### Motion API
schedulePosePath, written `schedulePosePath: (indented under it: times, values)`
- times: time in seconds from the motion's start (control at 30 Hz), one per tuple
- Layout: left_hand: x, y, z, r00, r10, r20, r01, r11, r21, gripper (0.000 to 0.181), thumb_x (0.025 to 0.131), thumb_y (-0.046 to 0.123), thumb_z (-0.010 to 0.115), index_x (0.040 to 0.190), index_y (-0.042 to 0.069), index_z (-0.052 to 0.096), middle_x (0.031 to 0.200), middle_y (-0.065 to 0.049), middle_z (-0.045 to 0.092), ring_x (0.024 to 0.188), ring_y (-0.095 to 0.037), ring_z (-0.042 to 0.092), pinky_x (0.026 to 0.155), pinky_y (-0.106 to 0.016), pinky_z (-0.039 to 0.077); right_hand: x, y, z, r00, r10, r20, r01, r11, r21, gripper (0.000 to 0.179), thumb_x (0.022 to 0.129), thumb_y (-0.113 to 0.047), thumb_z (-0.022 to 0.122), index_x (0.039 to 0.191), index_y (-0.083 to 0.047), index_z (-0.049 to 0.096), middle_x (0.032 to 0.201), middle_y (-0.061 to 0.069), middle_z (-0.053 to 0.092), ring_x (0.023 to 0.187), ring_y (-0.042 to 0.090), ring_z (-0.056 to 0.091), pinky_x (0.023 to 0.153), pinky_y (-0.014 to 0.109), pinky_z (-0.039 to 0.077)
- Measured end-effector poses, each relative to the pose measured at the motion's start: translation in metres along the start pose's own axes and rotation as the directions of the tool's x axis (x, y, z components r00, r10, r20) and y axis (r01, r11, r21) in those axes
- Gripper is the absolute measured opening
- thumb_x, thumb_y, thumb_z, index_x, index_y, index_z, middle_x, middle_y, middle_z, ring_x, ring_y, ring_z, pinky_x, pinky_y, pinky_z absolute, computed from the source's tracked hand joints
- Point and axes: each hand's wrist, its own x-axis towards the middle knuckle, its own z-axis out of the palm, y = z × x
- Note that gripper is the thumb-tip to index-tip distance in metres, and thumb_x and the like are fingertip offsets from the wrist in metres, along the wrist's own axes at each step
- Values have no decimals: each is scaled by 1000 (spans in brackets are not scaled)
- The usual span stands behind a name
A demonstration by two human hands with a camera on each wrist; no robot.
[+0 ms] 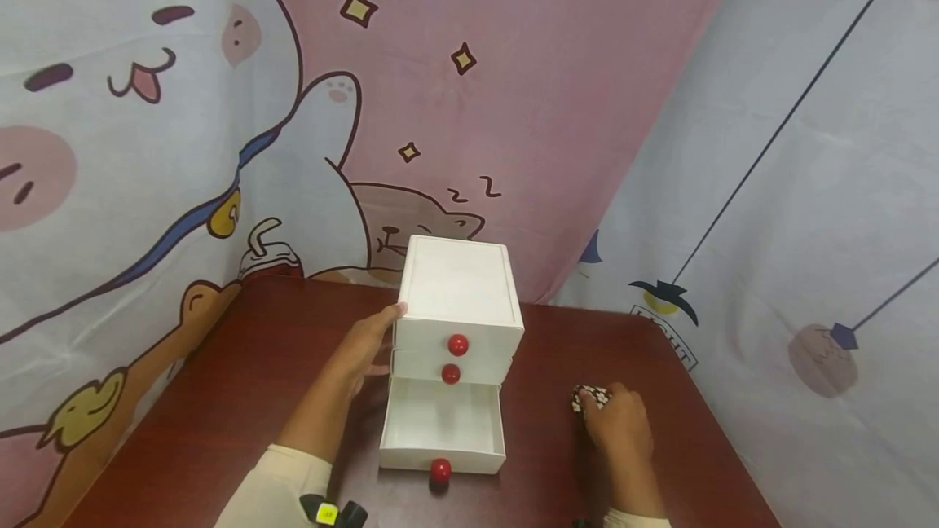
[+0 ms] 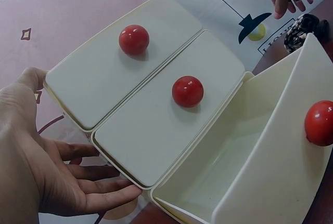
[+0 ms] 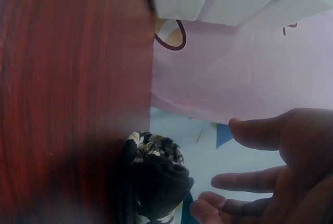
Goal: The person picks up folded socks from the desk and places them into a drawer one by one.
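A small white drawer cabinet [image 1: 462, 279] with red ball knobs stands mid-table. Its bottom drawer [image 1: 443, 422] is pulled out, and the inside that shows is bare. The two upper drawers [image 2: 171, 122] are closed. My left hand [image 1: 363, 345] rests against the cabinet's left side, thumb by the top edge and fingers spread, mostly straight. To the right of the cabinet lies a bunched black cloth item with pale flowers [image 3: 156, 148]; its exact kind is unclear. Right above it hovers my right hand [image 1: 619, 422], its fingers [image 3: 255, 180] loose and apart from the cloth in the right wrist view.
The dark red-brown wooden table [image 1: 543, 349] carries the cabinet. Cartoon-printed fabric [image 1: 543, 104] hangs behind the table and along both sides. A red knob [image 1: 440, 471] sticks out from the front of the pulled-out drawer.
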Motion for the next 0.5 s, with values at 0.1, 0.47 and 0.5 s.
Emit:
schedulePosePath:
  times: [0.1, 0.47, 0.5]
  values:
    - [0, -1, 0, 1000, -1, 1, 1, 1000, 2, 79, 104, 65, 55, 159, 7, 53, 161, -24, 54, 152, -50, 51, 114, -73, 49, 4, 2, 1, 1000, 26, 1, -26, 1000, 5, 67, 103, -43, 66, 145, 8, 53, 136, 44, 53, 124, 67, 57, 95, 76, 51]
    - [1, 1, 0, 1000, -11, 1, 11, 1000, -4, 81, 104, 65, 54, 159, 6, 52, 162, -25, 51, 154, -51, 48, 114, -73, 48, 32, 25, 7, 984, 113, 140, -117, 993, 23, 77, 109, -39, 55, 154, 16, 26, 147, 54, 36, 137, 74, 36, 106, 81, 42]
    - [1, 1, 0, 1000, -14, 1, 14, 1000, -2, 81, 104, 64, 55, 160, 6, 52, 164, -25, 50, 155, -51, 47, 114, -73, 48, 35, 28, 8, 980, 124, 156, -130, 991, 28, 75, 110, -37, 53, 154, 16, 25, 148, 55, 36, 138, 74, 36, 107, 81, 41]
